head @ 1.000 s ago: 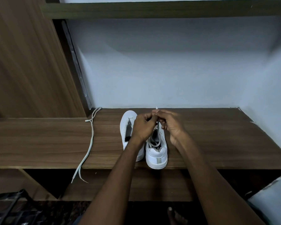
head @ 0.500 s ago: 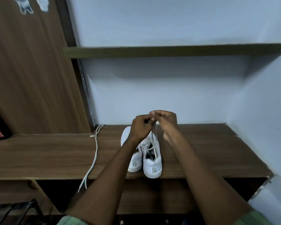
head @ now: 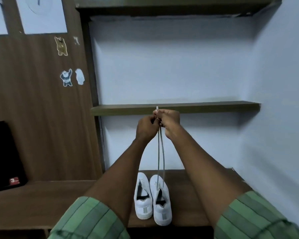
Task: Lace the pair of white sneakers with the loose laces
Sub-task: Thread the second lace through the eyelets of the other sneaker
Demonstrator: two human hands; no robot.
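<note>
Left hand point(head: 146, 128): fingers curled, grip pinching lace point(head: 160, 152) ends.
Right hand point(head: 169, 121): same pinch, touching left; tips poke above.
Lace: two strands drawn up from right sneaker point(head: 160, 200).
Left sneaker point(head: 143, 197): unlaced, beside it, heels near table point(head: 188, 195) front edge.
Room: bare wall behind, shelf point(head: 214, 106) level with hands.

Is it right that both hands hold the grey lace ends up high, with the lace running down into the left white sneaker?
Not quite. In the head view the grey lace, pinched by the left hand and right hand, runs into the right white sneaker, not the left.
</note>
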